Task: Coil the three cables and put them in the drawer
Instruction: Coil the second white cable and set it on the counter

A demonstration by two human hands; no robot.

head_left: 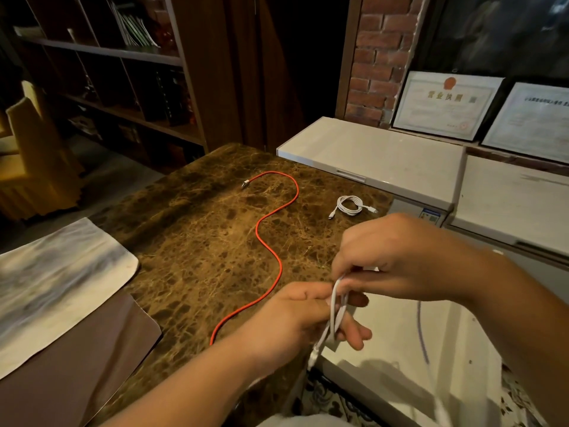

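My left hand [292,318] reaches in from low left, fingers curled shut around the white cable [334,315]; my right hand [397,257] arches over from the right, fingertips pinching its upper loop

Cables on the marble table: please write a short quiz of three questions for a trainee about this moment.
1. True or false: the orange cable is already coiled.
2. Which cable lies finished on the table? A) the small white coiled cable B) the orange one C) none
3. Fill in: the left hand and the right hand both hold a ____ cable.

Key: 1 false, it lies stretched in a wavy line; 2 A; 3 white.
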